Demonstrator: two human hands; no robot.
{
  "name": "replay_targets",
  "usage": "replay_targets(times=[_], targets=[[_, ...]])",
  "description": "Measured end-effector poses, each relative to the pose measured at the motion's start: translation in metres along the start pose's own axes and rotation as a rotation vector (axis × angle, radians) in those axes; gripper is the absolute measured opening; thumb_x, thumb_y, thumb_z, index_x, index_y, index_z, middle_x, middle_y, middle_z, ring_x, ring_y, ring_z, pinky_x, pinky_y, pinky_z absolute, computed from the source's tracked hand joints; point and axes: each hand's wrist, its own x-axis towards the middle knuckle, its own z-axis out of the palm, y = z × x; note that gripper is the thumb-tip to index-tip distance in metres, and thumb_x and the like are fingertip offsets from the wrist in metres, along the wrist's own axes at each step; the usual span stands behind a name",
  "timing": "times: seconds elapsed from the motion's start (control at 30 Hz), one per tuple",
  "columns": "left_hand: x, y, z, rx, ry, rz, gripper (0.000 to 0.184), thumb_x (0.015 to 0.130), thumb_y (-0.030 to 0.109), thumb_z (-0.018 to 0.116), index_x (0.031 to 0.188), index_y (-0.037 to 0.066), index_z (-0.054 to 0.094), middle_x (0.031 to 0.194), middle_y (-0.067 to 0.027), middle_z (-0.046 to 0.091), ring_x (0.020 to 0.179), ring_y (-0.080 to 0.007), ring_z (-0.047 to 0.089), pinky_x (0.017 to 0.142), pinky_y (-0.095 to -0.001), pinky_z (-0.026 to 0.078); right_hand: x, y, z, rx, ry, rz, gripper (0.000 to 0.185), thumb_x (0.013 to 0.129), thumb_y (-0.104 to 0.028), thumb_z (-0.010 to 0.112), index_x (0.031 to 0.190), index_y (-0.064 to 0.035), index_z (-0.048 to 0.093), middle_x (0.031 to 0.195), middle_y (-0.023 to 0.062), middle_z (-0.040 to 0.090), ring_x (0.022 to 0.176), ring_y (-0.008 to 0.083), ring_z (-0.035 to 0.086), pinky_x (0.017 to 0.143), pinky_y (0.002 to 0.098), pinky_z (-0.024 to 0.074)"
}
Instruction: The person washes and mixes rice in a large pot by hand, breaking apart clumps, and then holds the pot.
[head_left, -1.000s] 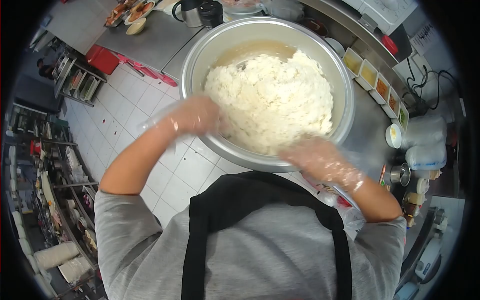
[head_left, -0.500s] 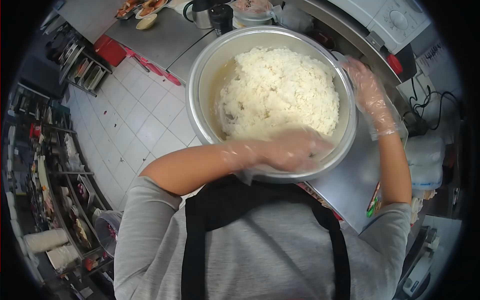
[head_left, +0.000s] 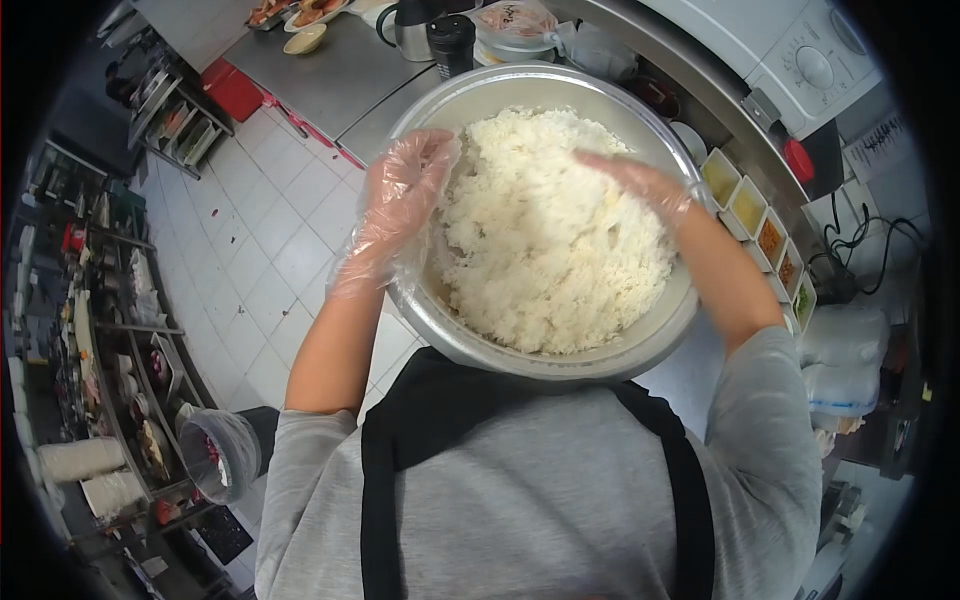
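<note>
A large metal bowl [head_left: 545, 88] stands in front of me, heaped with white cooked rice [head_left: 550, 260]. My left hand [head_left: 405, 190], in a clear plastic glove, is closed over the bowl's left rim. Over the right side of the rice lies my gloved right hand [head_left: 640, 182], its fingers stretched out towards the middle and smeared by motion. Whether those fingertips press into the rice or only skim it is hard to see.
Small trays of toppings [head_left: 748, 207] line the right side. Behind the bowl stand a black lidded cup [head_left: 452, 45], a steel jug [head_left: 411, 28] and a yellow bowl [head_left: 305, 39]. A lined bin [head_left: 222, 455] is on the tiled floor at left.
My left hand has gone from the bowl's near side to its left rim. My right hand has left the right rim and come over the rice. The topping trays now show.
</note>
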Motion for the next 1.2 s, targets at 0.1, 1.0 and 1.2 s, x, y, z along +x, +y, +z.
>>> replay_targets(times=[0.1, 1.0, 1.2], targets=[[-0.004, -0.004, 0.000, -0.025, 0.000, -0.010, 0.029, 0.088, 0.020, 0.061, 0.110, 0.002, 0.063, 0.098, -0.0106, 0.066, 0.090, -0.0155, 0.060, 0.081, -0.0299, 0.047, -0.015, -0.039, 0.045, -0.170, -0.107, 0.009, 0.108, 0.073, -0.065, 0.063, 0.147, -0.0035, 0.015, 0.149, 0.0272, 0.019, 0.140, 0.0332, 0.022, 0.115, 0.0433, 0.0199], [0.029, -0.006, 0.011, 0.206, -0.102, 0.057, 0.033, 0.087, 0.023, 0.060, 0.114, 0.002, 0.060, 0.100, -0.0112, 0.064, 0.093, -0.0185, 0.060, 0.081, -0.0314, 0.048, -0.055, -0.064, -0.015, -0.320, 0.159, -0.652, 0.056, 0.084, -0.040, 0.063, 0.130, -0.0127, 0.050, 0.129, 0.0187, 0.051, 0.106, 0.0324, 0.057, 0.093, 0.0429, 0.0457], [0.078, -0.030, 0.041, 0.208, -0.096, 0.014, 0.033, 0.087, 0.018, 0.058, 0.118, 0.004, 0.058, 0.105, -0.0125, 0.062, 0.096, -0.0205, 0.060, 0.084, -0.0320, 0.047, 0.016, -0.040, -0.052, -0.547, -0.129, -0.293, 0.067, 0.088, -0.036, 0.059, 0.143, -0.0080, 0.033, 0.148, 0.0147, 0.032, 0.136, 0.0307, 0.031, 0.114, 0.0427, 0.0239]])
